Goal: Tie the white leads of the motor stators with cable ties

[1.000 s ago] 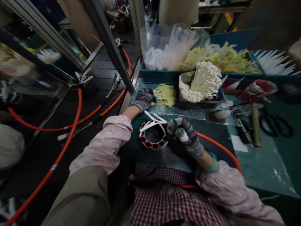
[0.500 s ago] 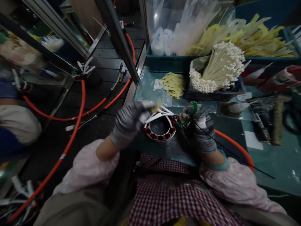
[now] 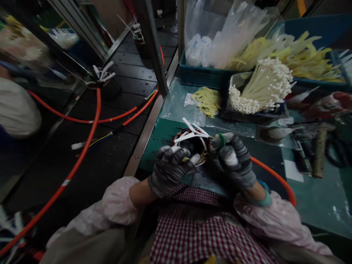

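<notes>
A ring-shaped motor stator [image 3: 206, 142] with copper windings and white sleeves [image 3: 188, 137] rests on the bench between my hands. My left hand [image 3: 173, 170], in a grey striped glove, is at its near left rim with fingers curled. A small yellow strip [image 3: 186, 159] shows between those fingers. At the right side of the ring, my right hand [image 3: 233, 159], gloved alike, has its fingers bent together. Green material [image 3: 222, 140] is around a fingertip there; what the fingers pinch is hidden.
Yellow strips [image 3: 207, 102] lie behind the stator, beside a black tray [image 3: 253, 116] of white-tipped sticks [image 3: 264, 86]. A blue bin [image 3: 203, 76] stands behind. Scissors [image 3: 339, 146] and a wooden-handled tool [image 3: 320, 152] lie right. An orange hose [image 3: 277, 178] curves across the bench; another person's sleeve [image 3: 18, 110] shows left.
My left hand has come down and nearer, from the ring's upper left to its near rim. The right hand stays by the ring's right side. The black cord near it no longer shows.
</notes>
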Demonstrator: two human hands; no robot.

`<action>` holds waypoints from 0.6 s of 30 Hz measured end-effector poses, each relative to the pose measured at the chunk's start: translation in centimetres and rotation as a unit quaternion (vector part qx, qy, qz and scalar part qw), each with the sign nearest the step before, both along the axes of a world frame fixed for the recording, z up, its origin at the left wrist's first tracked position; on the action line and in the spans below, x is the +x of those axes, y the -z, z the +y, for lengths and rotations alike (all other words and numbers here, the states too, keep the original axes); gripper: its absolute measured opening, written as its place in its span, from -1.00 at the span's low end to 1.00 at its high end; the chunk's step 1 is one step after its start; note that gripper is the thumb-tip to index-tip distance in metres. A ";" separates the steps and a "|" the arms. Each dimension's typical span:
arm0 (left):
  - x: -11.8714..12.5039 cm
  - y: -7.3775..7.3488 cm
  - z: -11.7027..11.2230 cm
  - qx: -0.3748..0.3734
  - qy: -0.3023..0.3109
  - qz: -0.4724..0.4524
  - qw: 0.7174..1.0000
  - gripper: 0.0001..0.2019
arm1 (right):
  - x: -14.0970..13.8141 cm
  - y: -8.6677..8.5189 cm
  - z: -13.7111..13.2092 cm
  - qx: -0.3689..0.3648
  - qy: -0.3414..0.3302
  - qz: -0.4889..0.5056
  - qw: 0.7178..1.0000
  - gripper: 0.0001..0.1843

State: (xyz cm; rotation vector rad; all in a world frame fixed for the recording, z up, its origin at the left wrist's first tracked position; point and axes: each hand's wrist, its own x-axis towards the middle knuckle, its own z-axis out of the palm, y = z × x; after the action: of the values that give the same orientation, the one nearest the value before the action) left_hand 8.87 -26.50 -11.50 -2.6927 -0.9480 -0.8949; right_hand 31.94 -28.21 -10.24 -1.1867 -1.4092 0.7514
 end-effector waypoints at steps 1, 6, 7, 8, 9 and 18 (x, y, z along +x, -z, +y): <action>-0.2 0.5 -0.4 0.019 0.001 0.005 1.000 -0.71 | -0.2 -0.3 -0.2 0.020 -0.032 -0.021 0.999 -0.74; -2.6 1.3 -0.1 -0.007 0.106 0.007 0.994 -0.75 | -2.3 -1.5 -0.2 0.133 -0.056 -0.317 0.937 -0.74; -3.4 1.0 0.3 -0.042 0.131 -0.004 0.990 -0.77 | -2.8 -1.5 -0.2 0.132 -0.049 -0.384 0.913 -0.72; -4.2 0.5 0.7 -0.091 0.152 -0.029 0.984 -0.81 | -3.3 -1.4 -0.1 0.124 -0.044 -0.438 0.889 -0.71; -4.8 -0.1 1.2 -0.149 0.162 -0.070 0.973 -0.83 | -3.7 -1.3 -0.1 0.118 -0.040 -0.477 0.870 -0.71; -2.2 -2.3 9.2 -0.488 0.075 -0.148 0.857 -0.51 | -5.0 -0.6 -0.2 0.133 0.018 -0.471 0.872 -0.81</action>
State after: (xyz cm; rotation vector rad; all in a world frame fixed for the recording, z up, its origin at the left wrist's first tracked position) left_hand 6.66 -17.25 -9.20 -3.5563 -1.6298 -1.0847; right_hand 26.96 -28.36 -9.67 -1.4127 -2.1796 -0.1321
